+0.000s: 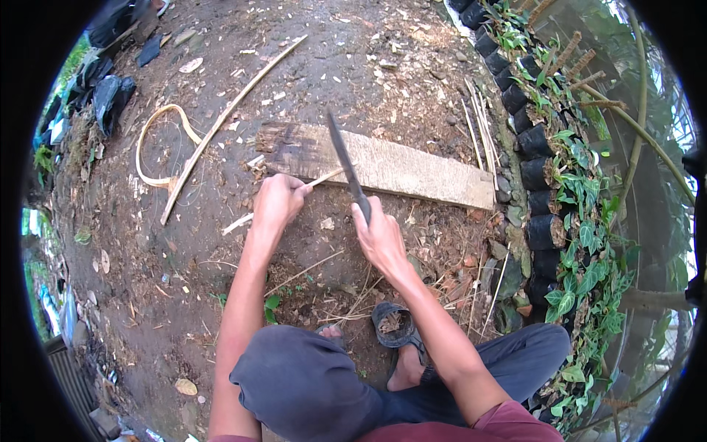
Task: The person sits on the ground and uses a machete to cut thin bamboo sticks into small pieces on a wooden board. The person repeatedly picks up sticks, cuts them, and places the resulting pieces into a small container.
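Observation:
My right hand [379,232] is closed around the handle of a long-bladed knife [343,152], whose dark blade points away from me over a wooden plank [409,166]. In my left hand [280,200] is a thin pale strip of wood or bamboo [326,177]. The strip runs to the right across the plank's near edge, and its far end meets or passes by the blade; whether they touch I cannot tell. Another pale strip [238,222] lies on the soil beside my left wrist.
A long stick [232,108] and a bent loop [141,145] lie to the left. Thin strips [481,130] rest by the plank's right end. A dark pot [393,325] with small pieces stands by my feet. Black-bagged plants [534,174] line the right.

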Demonstrator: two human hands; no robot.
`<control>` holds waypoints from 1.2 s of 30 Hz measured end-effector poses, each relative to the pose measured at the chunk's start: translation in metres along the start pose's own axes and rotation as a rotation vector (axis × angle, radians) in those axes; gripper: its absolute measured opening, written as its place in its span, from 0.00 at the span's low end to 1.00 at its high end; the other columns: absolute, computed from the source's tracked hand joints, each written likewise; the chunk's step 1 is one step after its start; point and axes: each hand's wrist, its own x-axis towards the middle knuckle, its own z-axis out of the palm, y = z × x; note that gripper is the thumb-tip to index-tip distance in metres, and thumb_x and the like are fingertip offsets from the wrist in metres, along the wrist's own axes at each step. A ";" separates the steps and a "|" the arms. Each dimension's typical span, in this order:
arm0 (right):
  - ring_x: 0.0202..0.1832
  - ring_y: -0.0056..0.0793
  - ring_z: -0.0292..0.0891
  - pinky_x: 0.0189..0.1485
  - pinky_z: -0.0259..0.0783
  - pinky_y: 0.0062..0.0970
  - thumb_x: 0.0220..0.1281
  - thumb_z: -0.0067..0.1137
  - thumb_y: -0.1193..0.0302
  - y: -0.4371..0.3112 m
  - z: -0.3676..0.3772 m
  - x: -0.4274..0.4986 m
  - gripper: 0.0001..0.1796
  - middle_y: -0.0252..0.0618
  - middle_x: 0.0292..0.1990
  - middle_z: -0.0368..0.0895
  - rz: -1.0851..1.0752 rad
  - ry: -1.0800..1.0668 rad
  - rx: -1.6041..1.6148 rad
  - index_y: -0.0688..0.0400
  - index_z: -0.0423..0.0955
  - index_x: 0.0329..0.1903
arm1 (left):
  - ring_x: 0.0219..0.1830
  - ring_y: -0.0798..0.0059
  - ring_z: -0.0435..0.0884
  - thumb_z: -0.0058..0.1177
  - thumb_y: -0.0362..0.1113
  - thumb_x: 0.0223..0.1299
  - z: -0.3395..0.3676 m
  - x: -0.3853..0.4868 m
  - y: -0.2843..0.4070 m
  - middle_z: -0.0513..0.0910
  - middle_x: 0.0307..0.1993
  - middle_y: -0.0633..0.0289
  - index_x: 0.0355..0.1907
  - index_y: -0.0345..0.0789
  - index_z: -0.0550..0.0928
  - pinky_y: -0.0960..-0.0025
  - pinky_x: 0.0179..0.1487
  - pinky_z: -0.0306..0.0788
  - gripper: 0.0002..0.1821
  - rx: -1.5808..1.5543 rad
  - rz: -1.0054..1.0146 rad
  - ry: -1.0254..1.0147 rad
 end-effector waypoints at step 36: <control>0.41 0.45 0.87 0.46 0.82 0.43 0.71 0.69 0.68 -0.093 -0.200 -0.057 0.09 0.43 0.37 0.88 -0.934 0.264 -0.351 0.60 0.86 0.47 | 0.35 0.54 0.88 0.70 0.35 0.65 -0.121 -0.141 0.160 0.87 0.32 0.56 0.43 0.35 0.93 0.54 0.40 0.81 0.07 0.164 0.717 0.325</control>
